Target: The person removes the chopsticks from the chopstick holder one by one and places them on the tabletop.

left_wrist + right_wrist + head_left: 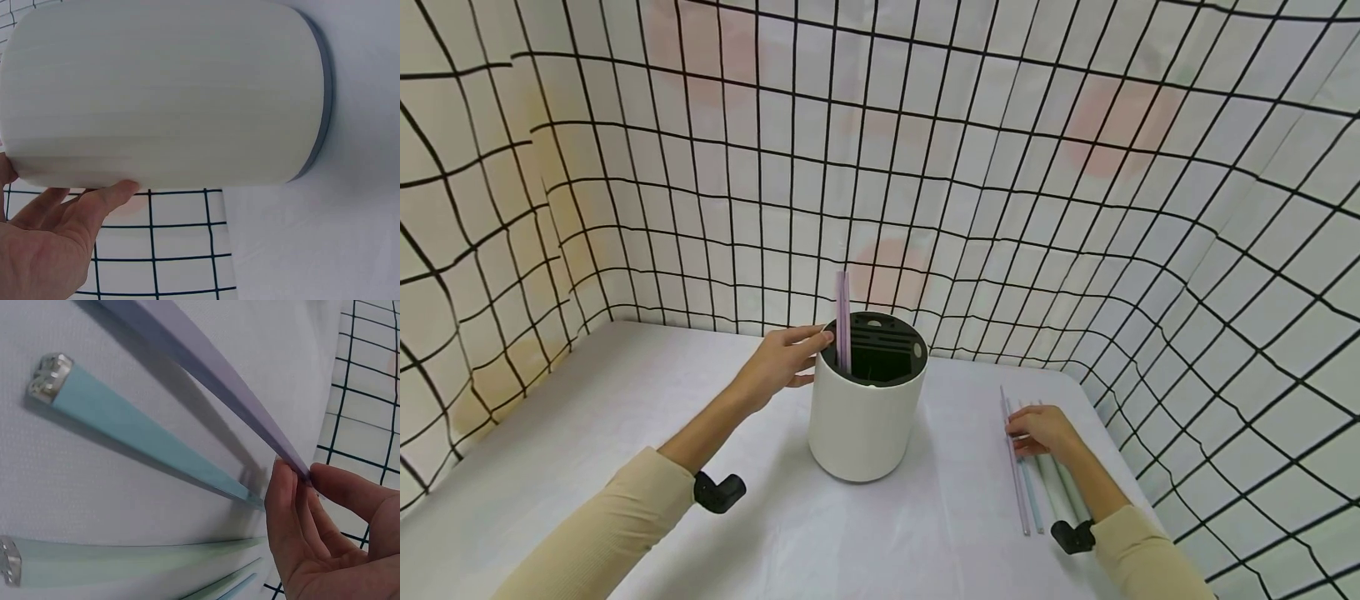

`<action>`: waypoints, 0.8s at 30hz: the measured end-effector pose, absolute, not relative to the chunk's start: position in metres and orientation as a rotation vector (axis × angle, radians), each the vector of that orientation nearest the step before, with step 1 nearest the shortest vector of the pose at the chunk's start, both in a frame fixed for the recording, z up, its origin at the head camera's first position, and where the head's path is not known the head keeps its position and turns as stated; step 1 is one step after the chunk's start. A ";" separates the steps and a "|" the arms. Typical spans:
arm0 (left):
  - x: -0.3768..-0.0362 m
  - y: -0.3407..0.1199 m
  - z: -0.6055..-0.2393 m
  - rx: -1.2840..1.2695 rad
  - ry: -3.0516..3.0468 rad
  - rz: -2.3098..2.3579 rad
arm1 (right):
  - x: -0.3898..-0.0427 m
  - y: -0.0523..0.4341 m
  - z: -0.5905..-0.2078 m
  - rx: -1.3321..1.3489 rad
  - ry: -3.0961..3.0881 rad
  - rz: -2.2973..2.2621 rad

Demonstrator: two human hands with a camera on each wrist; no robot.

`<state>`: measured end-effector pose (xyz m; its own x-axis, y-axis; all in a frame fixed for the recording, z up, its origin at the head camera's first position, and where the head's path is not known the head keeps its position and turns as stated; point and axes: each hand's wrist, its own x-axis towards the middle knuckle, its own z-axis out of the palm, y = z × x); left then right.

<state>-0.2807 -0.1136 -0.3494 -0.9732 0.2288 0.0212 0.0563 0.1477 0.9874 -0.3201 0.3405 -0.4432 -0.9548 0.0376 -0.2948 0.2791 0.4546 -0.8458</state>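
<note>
A white cylindrical utensil holder (865, 425) with a black slotted top (887, 333) stands upright on the table. Light purple chopsticks (843, 321) rise from the left part of its top. My left hand (782, 362) holds the holder by its upper left rim, a fingertip over the edge and other fingers along the white side. Away to the right, my right hand (1041, 429) pinches one purple chopstick (212, 369) between thumb and fingers. Beside it lie a blue chopstick (144, 431) and a pale green one (125, 562), both with silvery ends.
More pale green sticks (1056, 487) lie under and beside the right hand. White cloth covers the table (850, 542). A black wire grid (880, 167) encloses the back and both sides, with pale sheeting behind it.
</note>
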 end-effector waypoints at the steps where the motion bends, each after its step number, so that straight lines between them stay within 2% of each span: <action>1: -0.281 -0.114 -0.349 0.286 2.275 1.947 | -0.320 0.341 -0.444 0.281 2.478 -1.504; 24: -0.280 -0.113 -0.349 0.263 2.274 1.947 | -0.319 0.342 -0.455 0.276 2.625 -1.420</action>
